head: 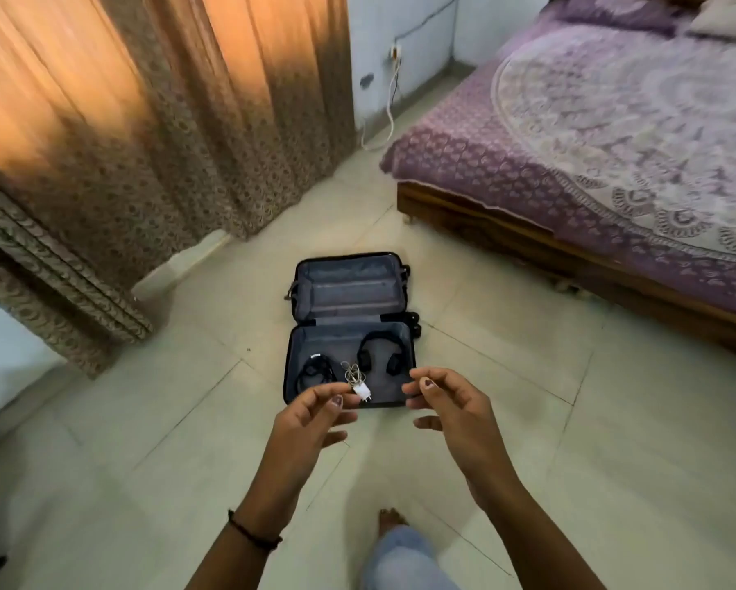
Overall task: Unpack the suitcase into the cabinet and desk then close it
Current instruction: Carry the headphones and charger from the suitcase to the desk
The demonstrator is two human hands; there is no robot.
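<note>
**Both hands empty over the open suitcase**

Your left hand (310, 423) and right hand (455, 415) are held out in front of you, side by side with a gap between them, palms turned toward each other. The fingers of both are loosely curled and neither hand holds anything. A dark band (253, 535) circles your left wrist.

The suitcase (349, 291) lies open flat on the floor (187, 398) just beyond your fingertips, and its near edge shows in the gap between your hands. The half farther from you shows only grey lining. The half nearer your hands holds three things. The headphones (364, 360) lie ahead of your right fingertips and the coiled black cable (315, 370) ahead of your left. The white charger (362, 391) with its tangled pale cord lies between those two. In this view the charger sits just beside the tip of your left forefinger. Your fingers are not curled round it, and you cannot tell from this angle whether they touch it.

The bed (591, 142) stands well off beyond your right hand, and the curtain (166, 121) hangs well off beyond your left. Your bare foot (389, 519) shows on the floor between your forearms.
</note>
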